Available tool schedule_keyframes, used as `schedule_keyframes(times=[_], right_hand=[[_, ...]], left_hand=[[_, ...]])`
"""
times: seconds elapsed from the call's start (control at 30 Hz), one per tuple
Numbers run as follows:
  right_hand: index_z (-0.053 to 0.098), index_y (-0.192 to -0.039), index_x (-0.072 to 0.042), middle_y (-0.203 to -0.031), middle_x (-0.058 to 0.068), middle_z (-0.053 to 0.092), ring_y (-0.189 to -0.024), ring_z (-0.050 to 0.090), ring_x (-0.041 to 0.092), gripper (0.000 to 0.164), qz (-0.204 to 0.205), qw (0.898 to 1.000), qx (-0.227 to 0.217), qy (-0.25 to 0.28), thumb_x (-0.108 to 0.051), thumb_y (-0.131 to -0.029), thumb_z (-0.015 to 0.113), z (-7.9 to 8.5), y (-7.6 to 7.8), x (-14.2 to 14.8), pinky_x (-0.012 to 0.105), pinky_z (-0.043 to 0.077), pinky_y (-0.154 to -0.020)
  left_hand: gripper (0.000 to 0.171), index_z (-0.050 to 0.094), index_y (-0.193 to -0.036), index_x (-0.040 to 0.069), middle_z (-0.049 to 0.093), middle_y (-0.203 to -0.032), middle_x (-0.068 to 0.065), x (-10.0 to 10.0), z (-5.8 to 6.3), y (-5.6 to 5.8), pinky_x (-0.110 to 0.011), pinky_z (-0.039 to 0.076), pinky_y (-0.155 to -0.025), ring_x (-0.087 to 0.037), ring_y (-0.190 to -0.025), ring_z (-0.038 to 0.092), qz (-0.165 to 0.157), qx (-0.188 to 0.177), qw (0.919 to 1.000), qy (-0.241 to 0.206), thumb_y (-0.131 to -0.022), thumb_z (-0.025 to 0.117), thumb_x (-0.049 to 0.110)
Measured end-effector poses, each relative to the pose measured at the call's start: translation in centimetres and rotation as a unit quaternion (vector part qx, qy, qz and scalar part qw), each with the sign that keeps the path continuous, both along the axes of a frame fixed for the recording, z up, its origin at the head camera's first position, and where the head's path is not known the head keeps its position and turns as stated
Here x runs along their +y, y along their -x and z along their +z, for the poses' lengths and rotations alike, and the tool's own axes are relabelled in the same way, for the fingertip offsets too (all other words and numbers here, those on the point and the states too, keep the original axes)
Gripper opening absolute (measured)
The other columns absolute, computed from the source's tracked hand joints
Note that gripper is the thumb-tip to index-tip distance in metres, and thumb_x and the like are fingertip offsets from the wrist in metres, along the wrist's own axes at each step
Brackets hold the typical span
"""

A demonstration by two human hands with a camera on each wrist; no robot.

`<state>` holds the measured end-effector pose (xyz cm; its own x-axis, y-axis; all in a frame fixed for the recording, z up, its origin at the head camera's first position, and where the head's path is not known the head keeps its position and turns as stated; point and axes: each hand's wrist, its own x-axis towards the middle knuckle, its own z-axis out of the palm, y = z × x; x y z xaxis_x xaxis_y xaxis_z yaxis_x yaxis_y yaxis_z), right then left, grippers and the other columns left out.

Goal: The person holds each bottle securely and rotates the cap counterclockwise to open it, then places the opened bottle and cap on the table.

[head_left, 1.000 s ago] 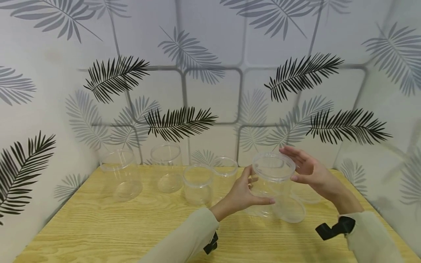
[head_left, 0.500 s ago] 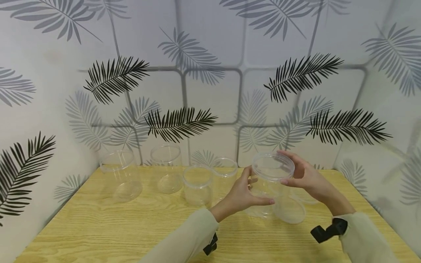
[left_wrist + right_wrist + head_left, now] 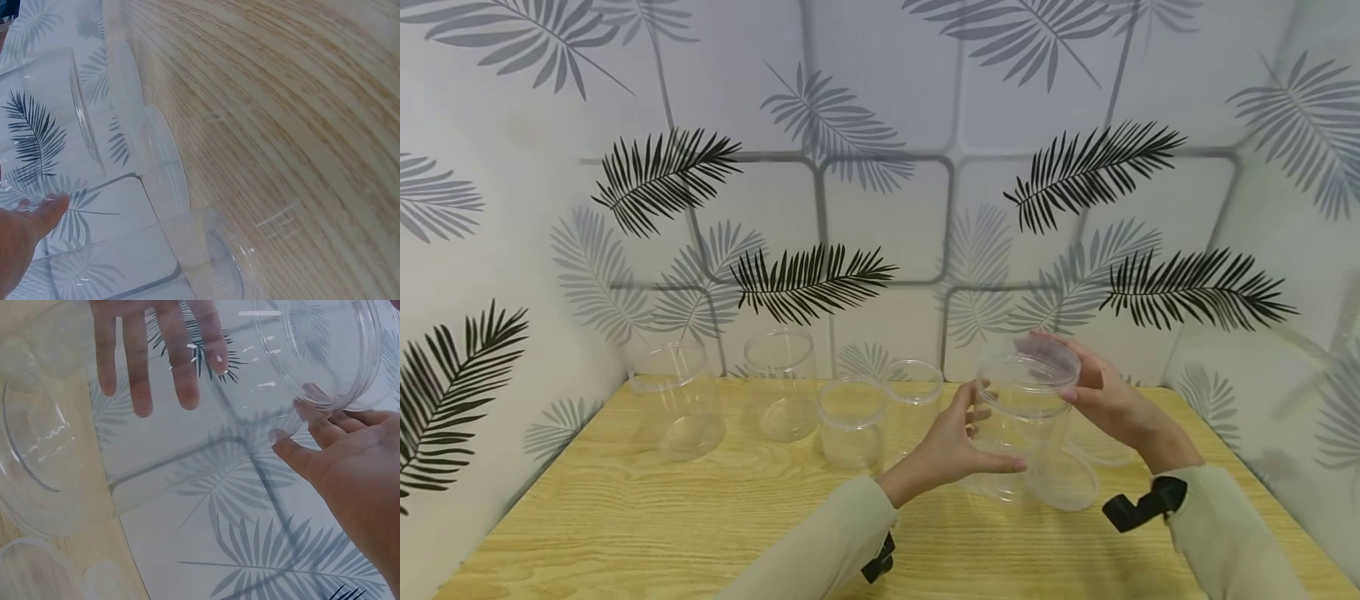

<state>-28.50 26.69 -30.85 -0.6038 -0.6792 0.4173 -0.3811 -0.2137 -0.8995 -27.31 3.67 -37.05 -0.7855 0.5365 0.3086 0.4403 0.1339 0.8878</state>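
Observation:
In the head view, my left hand (image 3: pixel 943 442) grips the side of a clear plastic jar (image 3: pixel 1026 433), with thumb in front and fingers behind. My right hand (image 3: pixel 1112 408) pinches the edge of its round clear lid (image 3: pixel 1051 357), which sits slightly raised and tilted at the jar's mouth. In the right wrist view, the lid (image 3: pixel 384 362) is partly apart from the jar's ringed rim (image 3: pixel 350 387), and the left fingers (image 3: pixel 139 369) show through the clear wall. The left wrist view catches only part of the left hand (image 3: pixel 25 240) beside the jar (image 3: pixel 47 125).
Several open clear jars stand along the back of the wooden table (image 3: pixel 662 525): a tall one (image 3: pixel 673 408), another (image 3: pixel 780 392), a short one (image 3: pixel 852 425) and one behind it (image 3: pixel 913 408). Flat clear discs (image 3: pixel 1063 483) lie by the held jar. A leaf-patterned wall (image 3: pixel 880 217) encloses the back.
My right hand has come in from the right, taken hold of the lid's edge and raised it a little off the jar. My left hand has barely moved.

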Motion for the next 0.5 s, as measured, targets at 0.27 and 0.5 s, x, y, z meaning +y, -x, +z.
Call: schedule_keyframes(times=[0.27,0.5], right_hand=[[0.018,-0.143,-0.004,-0.139,0.001,0.037,-0.126,0.039,0.005,0.057,-0.119,0.991,-0.003,0.060,-0.001,-0.093,0.045,0.8,0.5,0.5,0.015,0.038,-0.098],[0.027,-0.136,-0.013,-0.129,-0.006,0.039,-0.116,0.043,-0.002,0.050,-0.201,0.977,-0.034,0.065,0.001,-0.092,0.046,0.5,1.3,1.6,0.012,0.038,-0.093]], left_hand=[[0.063,0.031,-0.112,0.023,0.031,-0.143,0.005,-0.3,-0.2,-0.1,-0.041,0.037,-0.104,-0.029,-0.129,0.040,0.005,-0.005,1.0000,0.006,-0.071,0.079,0.024],[0.076,0.030,-0.127,0.030,0.036,-0.140,0.005,-0.8,-0.6,-0.5,-0.041,0.035,-0.105,-0.025,-0.129,0.041,-0.003,-0.012,0.9999,0.003,-0.070,0.080,0.025]])
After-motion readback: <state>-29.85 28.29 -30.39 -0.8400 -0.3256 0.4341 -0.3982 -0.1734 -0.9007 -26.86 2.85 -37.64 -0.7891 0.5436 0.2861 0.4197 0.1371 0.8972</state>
